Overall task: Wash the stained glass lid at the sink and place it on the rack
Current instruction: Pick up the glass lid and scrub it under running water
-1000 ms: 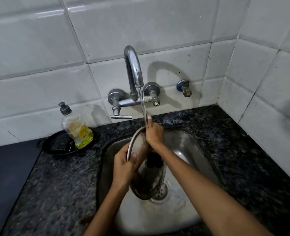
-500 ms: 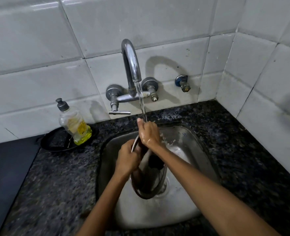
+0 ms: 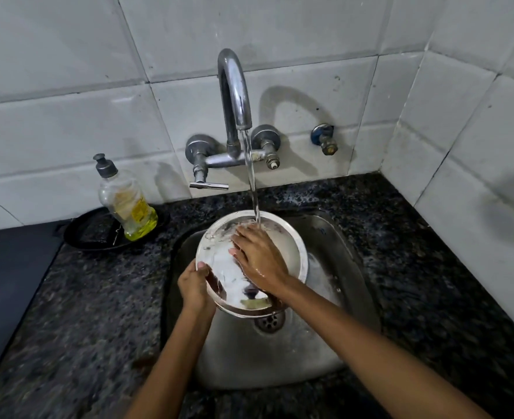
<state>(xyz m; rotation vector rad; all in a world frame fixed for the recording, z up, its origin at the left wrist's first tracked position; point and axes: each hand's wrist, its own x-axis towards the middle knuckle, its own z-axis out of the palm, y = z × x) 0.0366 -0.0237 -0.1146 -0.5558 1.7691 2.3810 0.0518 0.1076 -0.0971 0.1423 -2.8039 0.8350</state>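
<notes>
The round glass lid point(image 3: 292, 246) with its metal rim is tilted over the steel sink point(image 3: 334, 297), its face turned up toward me. Water falls from the chrome tap point(image 3: 234, 95) onto the lid's far edge. My left hand point(image 3: 193, 287) grips the lid's near-left rim. My right hand point(image 3: 260, 257) lies flat on the lid's surface, fingers spread toward the stream. The dark knob shows through the glass under my right wrist. No rack is in view.
A dish soap bottle point(image 3: 125, 201) with yellow liquid stands on a black tray point(image 3: 83, 234) left of the sink. Dark speckled granite counter point(image 3: 415, 267) surrounds the sink. Tiled walls close the back and right. The drain point(image 3: 269, 322) lies under the lid.
The lid has turned from nearly edge-on to face up under the stream. My right hand moved from the lid's top edge onto its flat surface. My left hand shifted to the near-left rim.
</notes>
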